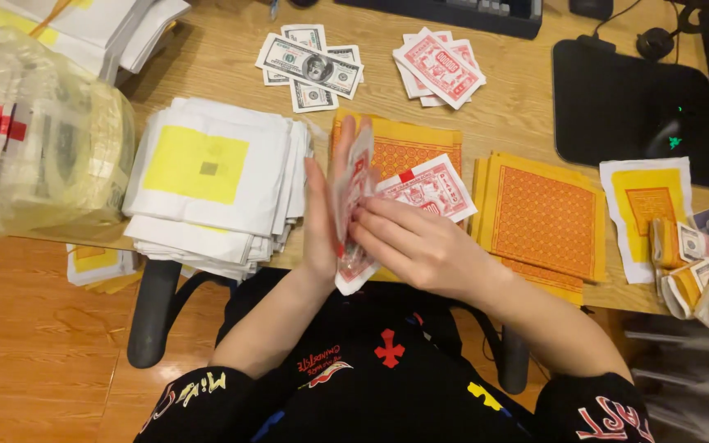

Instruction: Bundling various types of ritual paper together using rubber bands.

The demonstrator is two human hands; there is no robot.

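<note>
A thin stack of red-and-white paper notes (353, 193) stands on edge above the person's lap, just before the table (223, 61) rim. The left hand (322, 221) props it upright from behind with a flat, spread grip, while the right hand (412, 242) pinches its front sheets, seemingly to fan them apart. Behind the notes lie orange patterned sheets (408, 152); a white-and-yellow paper pile (207, 176) sits left of them.

We cannot see most of the red-and-white paper notes (353, 205), squeezed between our left hand (319, 215) and right hand (420, 246). The orange patterned sheets (408, 152) lie partly hidden behind them. The keyboard (453, 12) and the clear plastic bag (34, 139) are cut off by the edges.
</note>
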